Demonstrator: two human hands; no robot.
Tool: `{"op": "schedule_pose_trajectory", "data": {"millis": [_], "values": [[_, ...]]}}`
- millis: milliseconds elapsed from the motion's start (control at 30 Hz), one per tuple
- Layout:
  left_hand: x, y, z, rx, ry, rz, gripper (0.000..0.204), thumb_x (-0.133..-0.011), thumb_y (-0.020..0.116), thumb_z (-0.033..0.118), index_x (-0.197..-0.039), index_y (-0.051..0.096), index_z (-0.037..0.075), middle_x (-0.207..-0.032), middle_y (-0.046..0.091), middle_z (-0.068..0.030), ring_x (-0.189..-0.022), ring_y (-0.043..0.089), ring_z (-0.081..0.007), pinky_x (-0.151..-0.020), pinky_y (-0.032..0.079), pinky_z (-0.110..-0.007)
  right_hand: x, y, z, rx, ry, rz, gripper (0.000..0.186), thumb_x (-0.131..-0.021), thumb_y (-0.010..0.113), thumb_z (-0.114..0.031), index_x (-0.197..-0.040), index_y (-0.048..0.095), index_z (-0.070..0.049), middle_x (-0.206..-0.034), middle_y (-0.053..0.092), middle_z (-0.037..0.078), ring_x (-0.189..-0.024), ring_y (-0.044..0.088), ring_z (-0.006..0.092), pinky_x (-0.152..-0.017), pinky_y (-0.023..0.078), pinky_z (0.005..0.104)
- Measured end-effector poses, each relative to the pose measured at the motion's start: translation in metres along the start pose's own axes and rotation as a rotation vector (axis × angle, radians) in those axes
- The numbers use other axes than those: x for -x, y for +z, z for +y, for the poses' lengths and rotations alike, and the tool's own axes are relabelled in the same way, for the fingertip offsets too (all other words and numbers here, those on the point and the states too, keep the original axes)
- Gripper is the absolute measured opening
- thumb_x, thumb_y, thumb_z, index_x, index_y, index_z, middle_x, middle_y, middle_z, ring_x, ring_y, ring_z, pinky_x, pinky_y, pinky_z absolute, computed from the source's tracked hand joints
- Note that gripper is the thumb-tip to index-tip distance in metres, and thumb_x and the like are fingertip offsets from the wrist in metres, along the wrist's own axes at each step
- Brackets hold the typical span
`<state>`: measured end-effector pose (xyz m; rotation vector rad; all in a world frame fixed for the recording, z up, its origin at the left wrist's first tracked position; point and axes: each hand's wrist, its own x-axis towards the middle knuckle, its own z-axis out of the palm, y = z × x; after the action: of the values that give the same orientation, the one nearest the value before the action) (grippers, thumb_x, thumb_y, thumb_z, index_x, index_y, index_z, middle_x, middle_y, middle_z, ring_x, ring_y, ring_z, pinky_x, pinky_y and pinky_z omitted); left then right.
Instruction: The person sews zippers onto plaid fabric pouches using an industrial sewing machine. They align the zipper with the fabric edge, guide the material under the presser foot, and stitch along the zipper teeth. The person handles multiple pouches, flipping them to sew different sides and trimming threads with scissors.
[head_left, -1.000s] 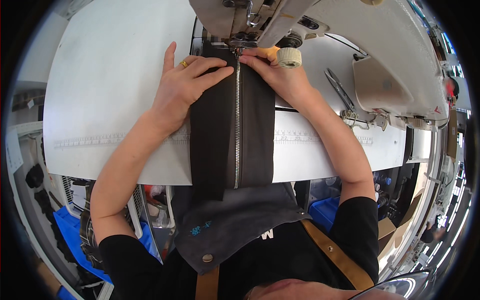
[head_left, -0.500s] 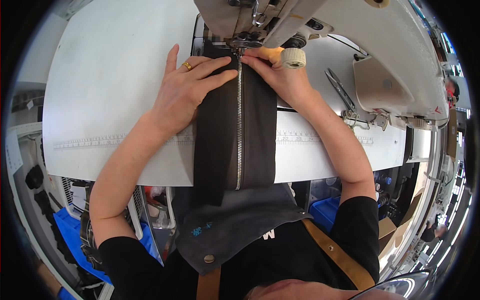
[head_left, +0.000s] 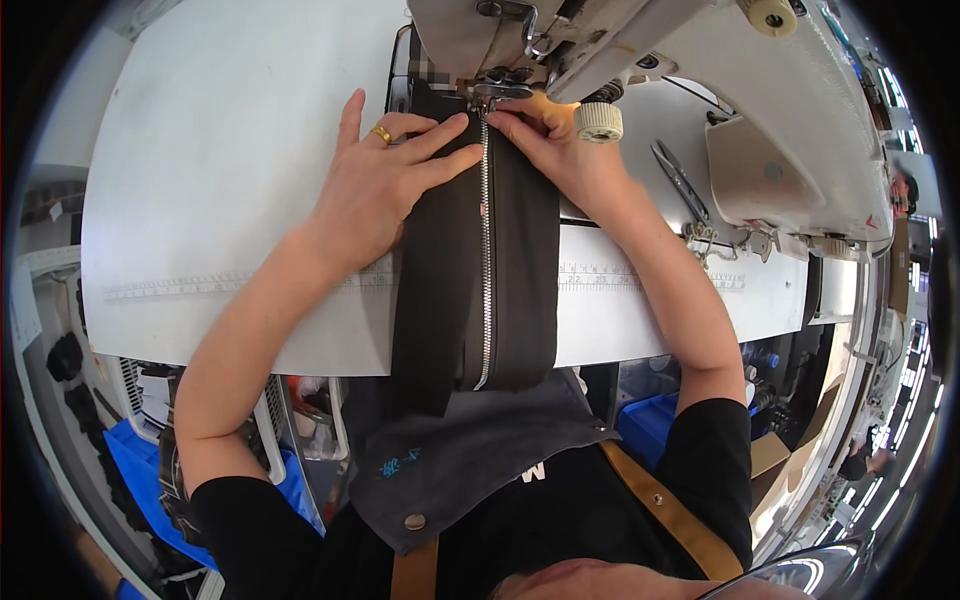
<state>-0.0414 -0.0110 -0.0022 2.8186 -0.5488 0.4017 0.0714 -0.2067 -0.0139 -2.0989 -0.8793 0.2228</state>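
A dark strip of fabric (head_left: 430, 300) runs from under the sewing machine's presser foot (head_left: 483, 105) down over the table's front edge. A silver-toothed zipper (head_left: 486, 260) lies lengthwise along it. On the fabric's left part rests my left hand (head_left: 365, 190), fingers spread and fingertips beside the zipper, with a gold ring on one finger. My right hand (head_left: 575, 160) is at the right of the presser foot, thumb and forefinger pinching the fabric by the zipper. Its other fingers are partly hidden behind the machine.
The machine head (head_left: 600, 50) overhangs both hands. Scissors (head_left: 680, 180) lie on the white table (head_left: 200, 200) to the right, by the machine's body. A printed ruler scale (head_left: 220, 283) crosses the table. Below the edge are a blue bin (head_left: 640, 425) and a white basket (head_left: 268, 440).
The whole view has shifted slightly, the machine head appearing further right. Both hands keep almost the same pose at the presser foot, and the fabric stays under it.
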Motion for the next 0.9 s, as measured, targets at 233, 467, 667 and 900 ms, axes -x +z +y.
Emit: {"op": "schedule_pose_trajectory", "data": {"millis": [233,467,667,900], "values": [[0.004,0.000,0.003,0.013,-0.022,0.012,0.045,-0.078,0.056,0.011,-0.121,0.060,0.021,-0.130,0.053,-0.0007,-0.113,0.050,-0.0225,-0.107,0.009,-0.058,0.000,0.001,0.000,0.123,-0.012,0.030,0.022,-0.086,0.064,-0.021,-0.103,0.065,-0.006,-0.081,0.067,0.007,-0.070,0.060,0.0107,-0.065,0.047,0.0245],[-0.003,0.002,-0.002,-0.014,-0.021,0.039,0.044,-0.077,0.058,0.014,-0.121,0.060,0.021,-0.130,0.053,-0.0016,-0.112,0.050,-0.0233,-0.107,0.010,-0.058,-0.007,-0.001,0.004,0.175,-0.004,0.055,0.022,-0.086,0.063,-0.022,-0.100,0.066,-0.006,-0.078,0.067,0.008,-0.067,0.061,0.0156,-0.062,0.047,0.0280],[-0.008,0.005,-0.006,-0.013,-0.033,0.048,0.043,-0.080,0.054,0.014,-0.122,0.059,0.020,-0.131,0.053,-0.0023,-0.113,0.050,-0.0247,-0.106,0.011,-0.059,-0.004,-0.004,0.013,0.331,-0.151,0.123,0.021,-0.085,0.062,-0.017,-0.102,0.066,-0.006,-0.077,0.065,0.010,-0.066,0.061,0.0238,-0.061,0.047,0.0310],[-0.005,0.005,-0.006,-0.038,0.018,0.068,0.051,-0.077,0.047,-0.001,-0.120,0.060,0.024,-0.128,0.055,-0.0010,-0.114,0.051,-0.0230,-0.106,0.013,-0.060,0.011,-0.016,-0.015,0.460,-0.699,0.335,0.048,-0.074,0.064,-0.001,-0.120,0.059,-0.014,-0.073,0.059,0.005,-0.062,0.057,0.0222,-0.055,0.045,0.0334]]}}
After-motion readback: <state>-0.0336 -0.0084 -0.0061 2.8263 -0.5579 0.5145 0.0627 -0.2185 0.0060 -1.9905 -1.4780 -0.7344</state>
